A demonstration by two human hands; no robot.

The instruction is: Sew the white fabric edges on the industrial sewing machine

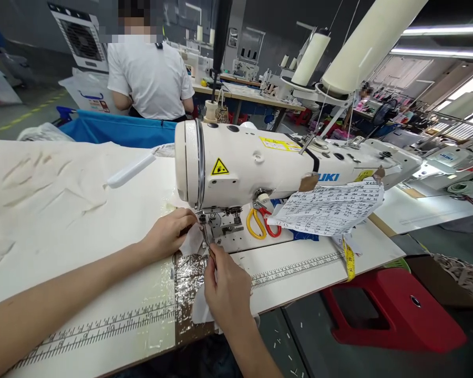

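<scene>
A white sewing machine [236, 163] stands across the table in front of me. My left hand [171, 233] is closed beside its needle area, fingertips at the edge of a small white fabric piece [192, 241]. Closed in my right hand [228, 286] is a slim metal tool that looks like tweezers [205, 235], pointing up to the presser foot [205, 218]. Just what its tip touches is too small to make out. Below my right hand hangs more white fabric [201, 307], partly hidden by the fingers.
Cream fabric [51, 194] spreads over the left table. Yellow-and-red-handled scissors [256, 223] lie behind a written paper sheet [331, 207]. A yellow tape measure [349, 260] hangs over the front edge, near a red stool [402, 310]. A person in white [150, 79] sits beyond a blue cloth bin [114, 128].
</scene>
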